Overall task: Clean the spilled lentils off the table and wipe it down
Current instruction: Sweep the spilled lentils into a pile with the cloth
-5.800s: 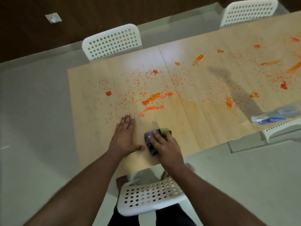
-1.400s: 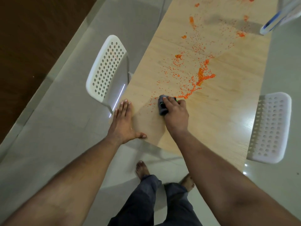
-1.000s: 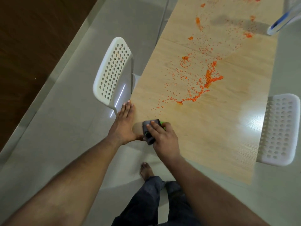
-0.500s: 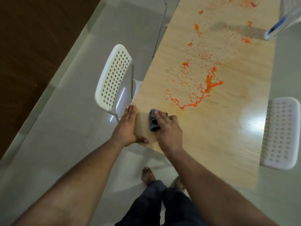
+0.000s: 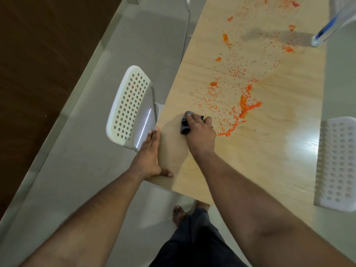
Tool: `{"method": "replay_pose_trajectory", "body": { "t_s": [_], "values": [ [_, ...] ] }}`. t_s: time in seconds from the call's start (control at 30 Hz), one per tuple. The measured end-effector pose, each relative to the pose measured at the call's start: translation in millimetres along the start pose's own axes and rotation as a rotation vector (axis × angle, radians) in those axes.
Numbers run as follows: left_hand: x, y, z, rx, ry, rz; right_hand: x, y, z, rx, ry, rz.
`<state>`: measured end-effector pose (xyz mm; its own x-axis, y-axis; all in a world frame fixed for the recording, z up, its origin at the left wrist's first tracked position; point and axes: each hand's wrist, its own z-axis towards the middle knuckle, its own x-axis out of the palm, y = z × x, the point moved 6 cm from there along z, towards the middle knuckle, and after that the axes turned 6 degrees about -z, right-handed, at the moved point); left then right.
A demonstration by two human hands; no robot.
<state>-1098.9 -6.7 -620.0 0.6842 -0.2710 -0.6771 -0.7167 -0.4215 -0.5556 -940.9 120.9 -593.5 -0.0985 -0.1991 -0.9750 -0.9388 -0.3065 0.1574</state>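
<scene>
- Nearest, the left hand [image 5: 149, 157] lies flat along the worktop [image 5: 269, 160] edge at its near corner, fingers straight and holding nothing.
- Just beyond, the right hand [image 5: 200, 132] presses a dark cloth [image 5: 184, 124] onto the worktop, fingers curled over it.
- Progress, as judged: the near end looks free of lentils; sweeping is at an early stage and wiping remains.
- Lentils [image 5: 244, 106] lie beside the cloth in a dense orange ridge, thinning into scatter and small heaps farther along.
- White chairs [image 5: 131, 106] flank the worktop.
- Farthest, a clear plastic bottle [image 5: 327, 29] overhangs the right edge; its contents cannot be told. No container for the lentils shows.
</scene>
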Motion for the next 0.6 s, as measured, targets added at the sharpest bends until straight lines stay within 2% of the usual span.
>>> {"method": "replay_pose_trajectory", "body": {
  "t_s": [0.13, 0.27, 0.43, 0.53, 0.6],
  "values": [
    [-9, -10, 13, -0.018, -0.021, -0.028, -12, -19, -4, 0.111, 0.000, 0.067],
    [-20, -26, 32, 0.009, -0.047, -0.033, -9, 7, -44, -0.037, -0.109, 0.141],
    [-36, -33, 68, 0.093, -0.012, 0.011, 4, 39, -29, -0.145, -0.016, 0.090],
    [-43, -32, 88, 0.131, 0.062, -0.046, 1, 40, 7, -0.099, -0.040, 0.062],
    [-48, -32, 103, 0.147, 0.102, -0.065, -4, 27, 35, 0.037, -0.076, 0.083]
  ]
}}
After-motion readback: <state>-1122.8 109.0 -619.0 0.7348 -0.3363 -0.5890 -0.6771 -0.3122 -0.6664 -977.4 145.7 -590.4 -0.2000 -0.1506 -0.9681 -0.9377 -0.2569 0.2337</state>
